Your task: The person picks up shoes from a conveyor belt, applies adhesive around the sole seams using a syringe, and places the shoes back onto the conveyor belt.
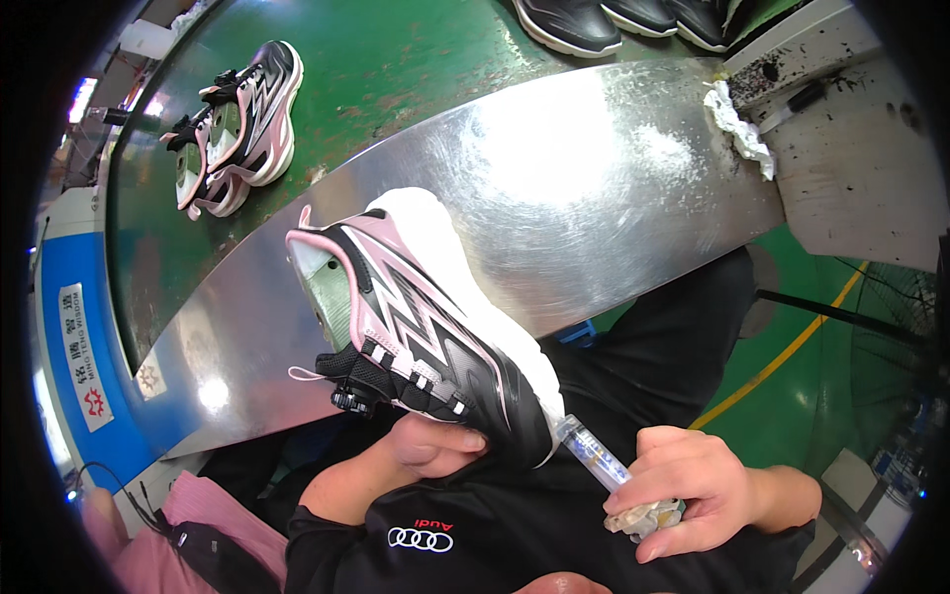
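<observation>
A pink, black and white sneaker (450,342) is held up over my lap, its toe pointing down to the right. A greenish last (332,292) fills its opening. My left hand (433,443) is closed on the shoe's front part, with the thumb showing and the other fingers hidden behind. In my right hand (688,485) is a clear tube-shaped tool (594,453) with blue parts inside and a crumpled, whitish, wrapped-looking grip end. The tool's tip is at the white sole's edge by the toe; whether it touches, I cannot tell.
A shiny metal ledge (554,178) runs along the green table (396,69). Two similar sneakers (242,129) lie at the far left, and several black shoes (584,25) sit at the far edge. Crumpled white paper (740,129) hangs by a grey box (841,148). Someone's pink sleeve (213,515) shows at lower left.
</observation>
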A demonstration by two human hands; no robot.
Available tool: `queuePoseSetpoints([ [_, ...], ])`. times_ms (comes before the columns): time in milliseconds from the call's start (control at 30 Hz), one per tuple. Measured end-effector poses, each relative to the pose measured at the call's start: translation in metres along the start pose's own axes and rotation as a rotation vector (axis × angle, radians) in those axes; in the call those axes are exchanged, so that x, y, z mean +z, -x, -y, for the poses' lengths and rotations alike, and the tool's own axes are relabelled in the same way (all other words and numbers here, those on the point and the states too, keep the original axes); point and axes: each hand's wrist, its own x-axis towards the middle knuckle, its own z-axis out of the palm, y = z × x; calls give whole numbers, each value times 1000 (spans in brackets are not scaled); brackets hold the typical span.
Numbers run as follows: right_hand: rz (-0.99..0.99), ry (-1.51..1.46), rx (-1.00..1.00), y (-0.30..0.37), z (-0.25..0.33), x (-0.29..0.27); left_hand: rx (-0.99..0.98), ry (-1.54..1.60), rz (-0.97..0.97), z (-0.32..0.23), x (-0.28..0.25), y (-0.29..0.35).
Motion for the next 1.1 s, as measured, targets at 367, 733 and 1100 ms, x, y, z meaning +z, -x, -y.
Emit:
queuePoseSetpoints([
  [367, -90, 285, -78, 33, 22, -3, -22, 26, 186, -4, 27, -56],
  [733, -197, 636, -234, 23, 9, 5, 79, 50, 257, -8, 45, -85],
  [1100, -270, 1082, -345, 12, -10, 19, 38, 83, 322, -10, 43, -86],
])
